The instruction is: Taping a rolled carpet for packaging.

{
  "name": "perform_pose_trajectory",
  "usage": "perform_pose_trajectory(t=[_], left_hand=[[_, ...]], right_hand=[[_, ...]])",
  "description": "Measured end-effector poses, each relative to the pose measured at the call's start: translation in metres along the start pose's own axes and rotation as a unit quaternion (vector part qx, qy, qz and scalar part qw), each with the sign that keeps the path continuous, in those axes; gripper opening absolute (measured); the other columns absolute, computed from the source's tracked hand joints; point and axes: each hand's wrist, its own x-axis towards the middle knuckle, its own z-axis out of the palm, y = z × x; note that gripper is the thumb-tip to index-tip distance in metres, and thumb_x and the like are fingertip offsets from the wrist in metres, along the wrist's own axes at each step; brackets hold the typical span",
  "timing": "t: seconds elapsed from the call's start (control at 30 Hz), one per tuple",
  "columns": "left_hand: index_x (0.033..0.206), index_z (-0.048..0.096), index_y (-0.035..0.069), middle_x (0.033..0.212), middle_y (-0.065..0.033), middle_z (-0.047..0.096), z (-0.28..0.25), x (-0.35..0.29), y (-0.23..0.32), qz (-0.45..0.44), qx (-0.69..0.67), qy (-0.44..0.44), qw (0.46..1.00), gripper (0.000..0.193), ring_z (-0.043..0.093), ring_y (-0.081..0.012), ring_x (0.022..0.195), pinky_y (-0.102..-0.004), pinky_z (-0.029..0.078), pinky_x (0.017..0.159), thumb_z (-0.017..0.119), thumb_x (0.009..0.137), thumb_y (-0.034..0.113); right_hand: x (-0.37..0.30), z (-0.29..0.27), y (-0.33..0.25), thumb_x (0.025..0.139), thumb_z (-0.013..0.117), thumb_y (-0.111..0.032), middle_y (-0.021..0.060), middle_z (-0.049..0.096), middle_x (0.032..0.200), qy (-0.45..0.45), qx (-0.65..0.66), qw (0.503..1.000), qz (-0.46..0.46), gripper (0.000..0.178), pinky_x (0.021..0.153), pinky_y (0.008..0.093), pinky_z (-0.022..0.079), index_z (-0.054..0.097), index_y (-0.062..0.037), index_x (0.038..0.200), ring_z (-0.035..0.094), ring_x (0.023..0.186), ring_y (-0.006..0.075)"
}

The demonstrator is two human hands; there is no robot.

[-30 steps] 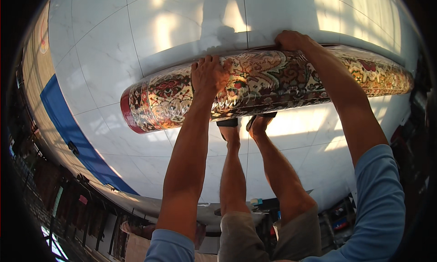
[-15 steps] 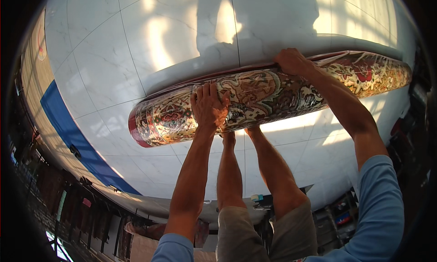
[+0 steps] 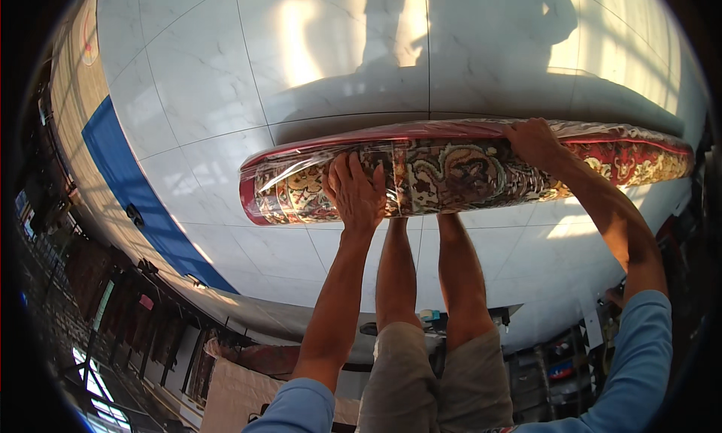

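Plastic-wrapped carpet (image 3: 459, 176) lies under a spread left hand (image 3: 356, 191) and a right hand (image 3: 535, 143) with unclear grip.

Rug (image 3: 466, 174): patterned woven cloth, pile look. Wrap (image 3: 466, 130) over it: clear plastic film, glossy, crinkled, bright glare streaks. Floor (image 3: 203, 72): smooth, polished, marble-look tiles, faint veining. Sleeve (image 3: 639, 358): soft matt cloth. Shorts (image 3: 398, 373): matt cloth. Blue strip (image 3: 124, 185): smooth, fairly matt; material unclear.
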Motion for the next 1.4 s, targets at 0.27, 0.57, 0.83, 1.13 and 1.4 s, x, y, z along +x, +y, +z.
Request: perform_pose_trajectory(t=[0.27, 0.57, 0.83, 1.13, 1.4], left_hand=[[0.134, 0.057, 0.001, 0.138, -0.0195, 0.056, 0.009, -0.006, -0.003, -0.027, 0.031, -0.008, 0.999, 0.052, 0.047, -0.0372, 0.136, -0.0615, 0.029, 0.117, 0.059, 0.104, 0.044], [0.138, 0.064, 0.011, 0.136, -0.0169, 0.066, -0.037, 0.093, -0.092, 0.044, 0.071, -0.048, 0.995, 0.048, 0.060, -0.0372, 0.133, -0.0569, 0.042, 0.112, 0.065, 0.089, 0.006], [0.098, 0.078, 0.014, 0.088, -0.0177, 0.074, -0.030, 0.142, -0.129, 0.178, 0.122, -0.329, 0.919, 0.015, 0.073, -0.0397, 0.082, -0.0504, 0.058, 0.074, 0.064, 0.092, 0.017], [0.090, 0.077, 0.011, 0.077, -0.0193, 0.071, -0.051, 0.157, -0.126, 0.239, 0.084, -0.178, 0.951, 0.026, 0.071, -0.0408, 0.070, -0.0511, 0.058, 0.067, 0.055, 0.103, 0.019], [0.093, 0.077, 0.009, 0.082, -0.0179, 0.073, -0.049, 0.186, -0.125, 0.316, 0.064, -0.070, 0.944, 0.027, 0.070, -0.0397, 0.071, -0.0527, 0.057, 0.064, 0.056, 0.105, 0.020]], right_hand=[[0.011, -0.016, 0.015, 0.081, 0.070, -0.013, 0.0193, 0.072, 0.080, -0.045, 0.054, 0.996, -0.049, 0.017, 0.078, 0.0527, 0.059, 0.072, -0.0039, 0.097, 0.074, 0.082, 0.0403], [-0.004, -0.008, 0.011, 0.082, 0.072, -0.014, 0.0154, 0.073, 0.092, -0.024, 0.032, 0.997, -0.065, 0.028, 0.077, 0.0530, 0.059, 0.071, -0.0060, 0.110, 0.073, 0.086, 0.0396], [0.005, -0.013, 0.016, 0.083, 0.072, -0.011, 0.0149, 0.073, 0.092, -0.038, 0.031, 0.996, -0.072, 0.025, 0.078, 0.0515, 0.059, 0.069, -0.0056, 0.108, 0.074, 0.086, 0.0386], [-0.023, -0.026, 0.016, 0.084, 0.077, -0.011, 0.0151, 0.072, 0.090, 0.042, 0.041, 0.998, -0.010, 0.021, 0.078, 0.0502, 0.059, 0.069, -0.0052, 0.102, 0.074, 0.091, 0.0368], [-0.008, -0.079, -0.111, 0.091, 0.075, -0.013, 0.0172, 0.067, 0.131, 0.301, 0.100, 0.945, 0.079, 0.040, 0.106, 0.0472, 0.053, 0.061, -0.0025, 0.128, 0.067, 0.122, 0.0351]])
